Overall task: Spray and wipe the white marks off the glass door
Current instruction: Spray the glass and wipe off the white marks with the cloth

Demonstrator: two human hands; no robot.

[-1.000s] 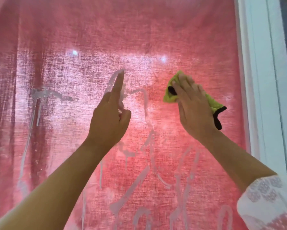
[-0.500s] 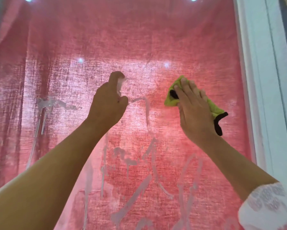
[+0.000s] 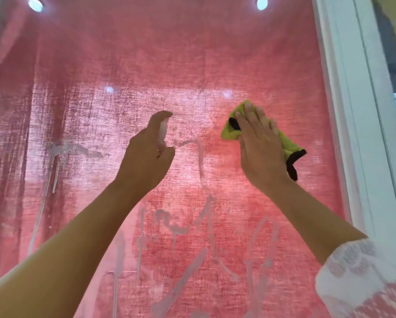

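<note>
Red woven fabric, a curtain [image 3: 146,53], fills the head view behind the glass door [image 3: 272,210], and we read the pane by what lies on it.

Over the middle and lower frame run the white marks [image 3: 200,157]. We see one hooked streak at the centre, between the two hands. A horizontal smear with thin drips sits at the middle left. A tangle of broader strokes lies along the bottom centre.

Just left of centre we find the left hand [image 3: 146,154]. Its fingers are curled round a small pale spray bottle [image 3: 162,131], and the index finger [image 3: 162,114] is bent over the top. The hand hides most of the bottle, so we cannot tell which way the nozzle faces.

Right of centre we find the right hand [image 3: 259,145], its fingers straight and close together. They lie flat on a yellow-green cloth [image 3: 290,145] with black edging and press it against the glass. The cloth shows above the fingertips and to the right of the palm, where a black-edged corner hangs down.

A white door frame [image 3: 353,111] runs down the right side. In the lower right corner a white lace sleeve [image 3: 357,271] covers the right arm. The bare left forearm enters from the lower left. Two bright round lights [image 3: 35,4] sit at the top edge, with two fainter spots lower down.
</note>
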